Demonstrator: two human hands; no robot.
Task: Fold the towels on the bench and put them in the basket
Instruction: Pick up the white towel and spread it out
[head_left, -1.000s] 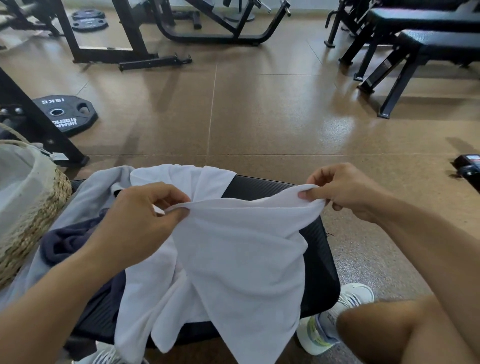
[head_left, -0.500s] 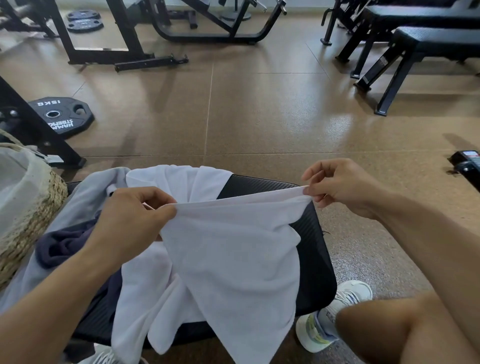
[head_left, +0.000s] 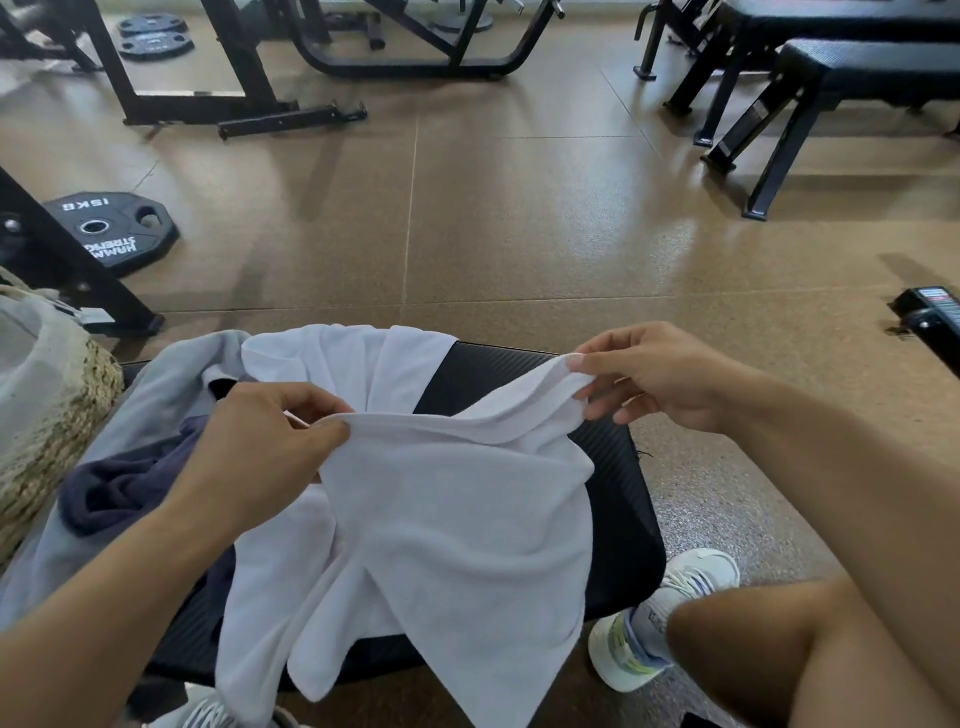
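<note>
A white towel (head_left: 457, 525) hangs between my two hands above the black bench (head_left: 613, 499). My left hand (head_left: 265, 447) pinches its top edge on the left, and my right hand (head_left: 654, 374) pinches the top edge on the right. The edge sags slightly between them. Under it on the bench lie another white towel (head_left: 353, 364), a light grey towel (head_left: 156, 395) and a dark navy towel (head_left: 124, 488). The woven basket (head_left: 47, 431) stands at the left edge with a grey cloth lining inside.
A 15 kg weight plate (head_left: 111, 234) lies on the brown floor at the left beside a black rack leg (head_left: 67, 260). More black benches (head_left: 841, 78) stand at the far right. My knee (head_left: 769, 660) and white shoe (head_left: 660, 618) are right of the bench.
My right hand has shifted its pinch along the towel's top edge, which went taut and now sags a little. The left hand keeps its hold in nearly the same place.
</note>
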